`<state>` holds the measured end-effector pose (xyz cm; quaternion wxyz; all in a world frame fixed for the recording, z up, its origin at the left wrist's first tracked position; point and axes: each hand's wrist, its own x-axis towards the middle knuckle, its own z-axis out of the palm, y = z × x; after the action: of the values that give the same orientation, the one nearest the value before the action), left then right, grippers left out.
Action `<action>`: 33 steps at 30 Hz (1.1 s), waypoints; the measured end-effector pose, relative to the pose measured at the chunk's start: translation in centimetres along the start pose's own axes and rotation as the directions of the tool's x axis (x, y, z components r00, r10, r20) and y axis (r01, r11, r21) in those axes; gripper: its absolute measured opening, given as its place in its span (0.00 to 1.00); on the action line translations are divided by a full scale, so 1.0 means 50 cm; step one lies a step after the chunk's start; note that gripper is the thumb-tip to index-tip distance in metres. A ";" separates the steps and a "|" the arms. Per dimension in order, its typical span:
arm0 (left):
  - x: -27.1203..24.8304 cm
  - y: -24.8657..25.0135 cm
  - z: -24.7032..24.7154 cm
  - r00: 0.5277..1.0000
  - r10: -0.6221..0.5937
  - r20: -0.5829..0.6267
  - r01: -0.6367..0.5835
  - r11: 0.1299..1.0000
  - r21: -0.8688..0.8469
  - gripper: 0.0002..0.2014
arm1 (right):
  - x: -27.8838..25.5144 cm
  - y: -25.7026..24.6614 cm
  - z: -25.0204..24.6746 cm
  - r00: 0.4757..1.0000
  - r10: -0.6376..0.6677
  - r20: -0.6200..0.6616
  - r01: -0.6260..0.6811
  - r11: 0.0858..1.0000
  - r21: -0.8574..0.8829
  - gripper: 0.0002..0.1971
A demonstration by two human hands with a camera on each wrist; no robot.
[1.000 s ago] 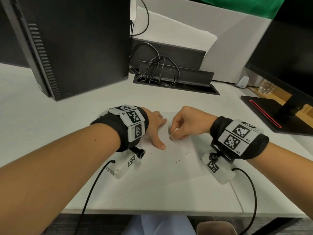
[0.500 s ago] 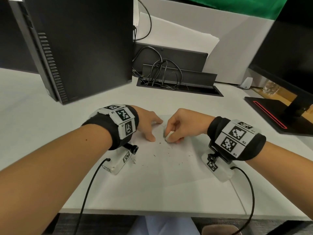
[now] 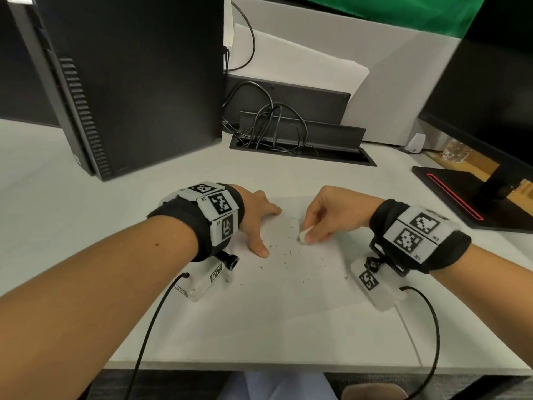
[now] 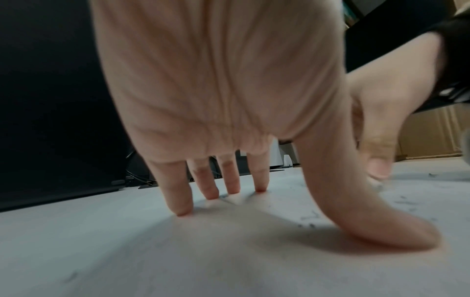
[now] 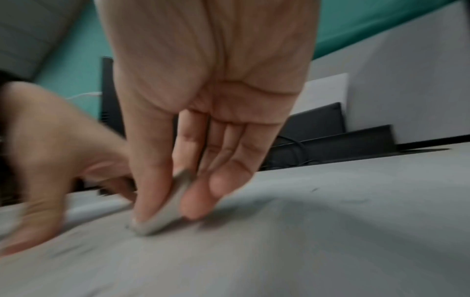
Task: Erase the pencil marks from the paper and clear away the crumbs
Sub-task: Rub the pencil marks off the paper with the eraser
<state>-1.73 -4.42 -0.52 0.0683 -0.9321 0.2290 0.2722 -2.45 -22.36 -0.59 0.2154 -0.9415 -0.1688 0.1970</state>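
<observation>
Pinching the small white eraser point(image 3: 304, 234) between my right hand's point(image 3: 331, 215) thumb and fingertips, I press its edge onto the paper point(image 3: 288, 295), which lies flat on the desk amid dark crumbs point(image 3: 284, 254). My left hand point(image 3: 256, 217) is spread, fingertips pinning the sheet. Thin paper probably buckles, so I'd grip the eraser low.

Left hand point(image 3: 256, 217) lies flat, fingers spread, on the white paper sheet point(image 3: 288, 298) on the pale grey desk point(image 3: 72, 226). Right hand point(image 3: 328, 215) pinches a small white eraser point(image 3: 303, 234) against the sheet. Dark eraser crumbs point(image 3: 288, 255) lie scattered between and nearer than both hands.
</observation>
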 end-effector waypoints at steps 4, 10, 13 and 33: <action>-0.004 0.003 0.000 1.000 0.006 0.005 -0.006 1.000 0.006 0.48 | 0.004 0.038 -0.032 0.971 0.077 -0.224 -0.086 0.996 -0.031 0.07; -0.010 0.007 -0.007 1.000 -0.002 0.012 0.002 1.000 0.000 0.48 | 0.002 0.055 -0.039 0.965 0.109 -0.237 -0.106 0.994 0.027 0.06; -0.003 0.018 -0.010 1.000 -0.029 0.002 0.029 1.000 -0.002 0.47 | 0.002 0.052 -0.038 0.979 0.093 -0.182 -0.094 0.996 0.005 0.06; 0.026 0.060 -0.008 0.999 -0.035 -0.019 0.037 0.993 0.113 0.52 | -0.010 -0.010 0.008 0.994 -0.059 0.089 0.061 0.998 -0.023 0.04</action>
<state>-1.96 -7.69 -0.91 0.1239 -0.9330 0.2276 0.2496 -3.16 -22.00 -0.53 0.2016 -0.9289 -0.2089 0.2298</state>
